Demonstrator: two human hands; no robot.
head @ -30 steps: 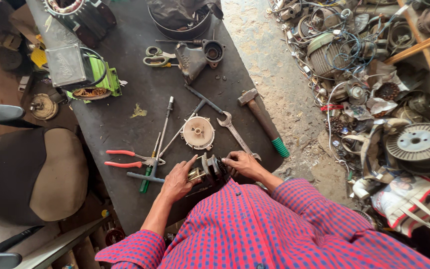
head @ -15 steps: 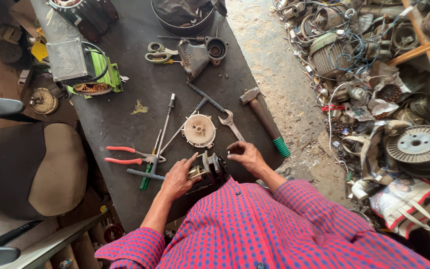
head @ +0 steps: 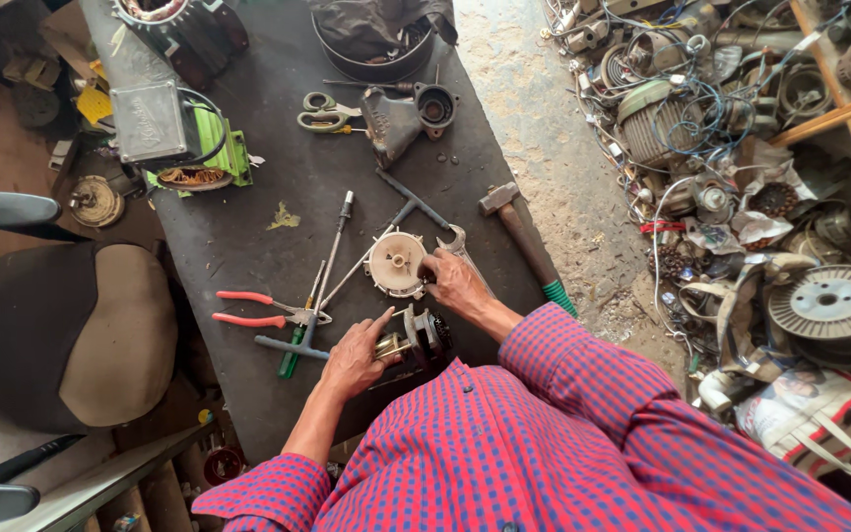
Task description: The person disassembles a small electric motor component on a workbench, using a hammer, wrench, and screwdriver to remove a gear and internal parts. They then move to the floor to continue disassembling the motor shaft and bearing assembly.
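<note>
Your left hand (head: 352,360) rests on a small motor part (head: 418,340) at the near edge of the dark table (head: 268,256). Your right hand (head: 455,283) touches the round white disc (head: 396,263) just beyond it. Red-handled pliers (head: 253,308) lie to the left, a hammer (head: 522,236) to the right, scissors (head: 322,111) farther off.

Counter (head: 278,256): motor part (head: 416,340) at near edge, left hand (head: 355,357) on its left side. Round fan cover (head: 396,263) just behind it, right hand (head: 455,283) touching its right rim. Wrench (head: 424,210) behind the cover; hammer (head: 526,244) to the right. Pliers (head: 253,308) and screwdrivers (head: 327,266) left of the cover. Scissors (head: 324,110) and housing (head: 401,118) at far end. Chair (head: 61,335) left of counter; scrap pile (head: 741,167) on the floor to the right.
</note>
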